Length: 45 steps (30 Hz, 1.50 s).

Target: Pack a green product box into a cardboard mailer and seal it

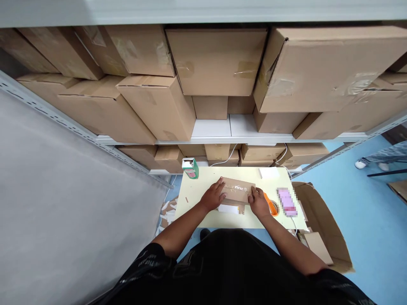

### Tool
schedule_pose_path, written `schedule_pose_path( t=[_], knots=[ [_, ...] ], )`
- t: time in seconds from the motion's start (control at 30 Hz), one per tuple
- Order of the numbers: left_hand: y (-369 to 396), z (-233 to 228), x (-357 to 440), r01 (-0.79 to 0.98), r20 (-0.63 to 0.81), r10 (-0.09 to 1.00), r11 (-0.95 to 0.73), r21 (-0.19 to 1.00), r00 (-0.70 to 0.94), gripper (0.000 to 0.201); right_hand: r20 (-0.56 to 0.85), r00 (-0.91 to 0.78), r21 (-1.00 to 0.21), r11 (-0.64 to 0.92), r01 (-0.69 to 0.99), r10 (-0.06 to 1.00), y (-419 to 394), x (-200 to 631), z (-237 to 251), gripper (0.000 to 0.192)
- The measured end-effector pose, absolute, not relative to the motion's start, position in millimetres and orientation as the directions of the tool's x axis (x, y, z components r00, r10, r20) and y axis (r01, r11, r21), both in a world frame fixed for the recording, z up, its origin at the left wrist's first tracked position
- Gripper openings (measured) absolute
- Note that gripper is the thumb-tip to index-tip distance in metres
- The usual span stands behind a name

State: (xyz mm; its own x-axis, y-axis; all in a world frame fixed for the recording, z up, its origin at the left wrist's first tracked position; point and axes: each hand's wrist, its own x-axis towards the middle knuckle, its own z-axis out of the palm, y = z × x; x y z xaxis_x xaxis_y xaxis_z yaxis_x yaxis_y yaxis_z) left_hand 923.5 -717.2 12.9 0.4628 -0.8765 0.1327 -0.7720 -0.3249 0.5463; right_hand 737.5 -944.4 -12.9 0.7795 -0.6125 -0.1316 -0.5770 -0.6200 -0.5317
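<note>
Lying flat in the middle of the pale yellow bench (197, 199) is a small brown cardboard parcel (238, 191) with shiny clear tape across its top. Its long side runs left to right. The left hand (212, 197) rests on the parcel's left end with fingers spread flat, pressing down, not gripping. The right hand (258, 202) holds the right end, fingers curled over the edge. Both hands touch the parcel, one at each end.

A white label (228, 209) peeks out from under the near edge. Just right of the right hand sits an orange tape holder (271, 205), partly hidden by that hand. Farther right lies a pink thing (286, 201), too blurred to make out. A green and white box (190, 167) stands at the far left corner. Big cardboard boxes (216, 63) fill the shelves beyond.
</note>
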Motion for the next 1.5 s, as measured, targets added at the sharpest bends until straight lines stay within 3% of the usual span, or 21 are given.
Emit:
schedule_pose_path(
  t=[0.2,0.37,0.57,0.83,1.03,1.17,1.27,1.4,1.5],
  knots=[
    [-717.0,20.1,934.6,-0.646,-0.004,-0.878,-0.355,0.676,0.478,0.074,-0.135,0.784,-0.537,-0.62,-0.572,-0.606,-949.3,740.9,-15.4,0.06],
    [-719.8,33.2,955.1,-0.471,-0.103,-0.885,-0.336,0.815,0.454,0.06,-0.121,0.784,-0.516,-0.637,-0.573,-0.608,-951.8,746.3,-12.9,0.059],
    [-708.3,23.3,928.4,-0.483,-0.041,-0.869,-0.312,0.818,0.493,0.059,-0.111,0.792,-0.52,-0.645,-0.561,-0.6,-947.3,737.1,-10.6,0.06],
    [-675.5,-11.8,880.0,-0.391,-0.143,-0.82,-0.408,0.825,0.555,0.066,-0.061,0.844,-0.479,-0.726,-0.494,-0.533,-942.4,716.4,-14.8,0.056],
    [-682.2,-10.4,881.9,-0.462,-0.086,-0.761,-0.476,0.748,0.643,0.062,-0.052,0.864,-0.511,-0.73,-0.454,-0.501,-934.9,724.1,-12.0,0.057],
    [-679.4,-11.6,881.8,-0.484,-0.1,-0.756,-0.509,0.711,0.647,0.061,-0.061,0.805,-0.583,-0.634,-0.508,-0.59,-953.5,708.0,-16.2,0.052],
    [-677.1,-13.6,880.6,-0.467,-0.108,-0.75,-0.511,0.722,0.652,0.061,-0.112,0.733,-0.429,-0.633,-0.645,-0.671,-976.6,679.2,-29.0,0.043],
    [-678.2,-13.4,880.7,-0.458,-0.116,-0.757,-0.502,0.733,0.644,0.062,-0.287,0.693,-0.161,-0.68,-0.715,-0.661,-992.5,655.8,-49.5,0.039],
    [-679.9,-11.2,880.9,-0.446,-0.127,-0.755,-0.504,0.739,0.643,0.062,-0.348,0.642,-0.068,-0.664,-0.744,-0.684,-990.7,663.0,-55.3,0.035]
  ],
)
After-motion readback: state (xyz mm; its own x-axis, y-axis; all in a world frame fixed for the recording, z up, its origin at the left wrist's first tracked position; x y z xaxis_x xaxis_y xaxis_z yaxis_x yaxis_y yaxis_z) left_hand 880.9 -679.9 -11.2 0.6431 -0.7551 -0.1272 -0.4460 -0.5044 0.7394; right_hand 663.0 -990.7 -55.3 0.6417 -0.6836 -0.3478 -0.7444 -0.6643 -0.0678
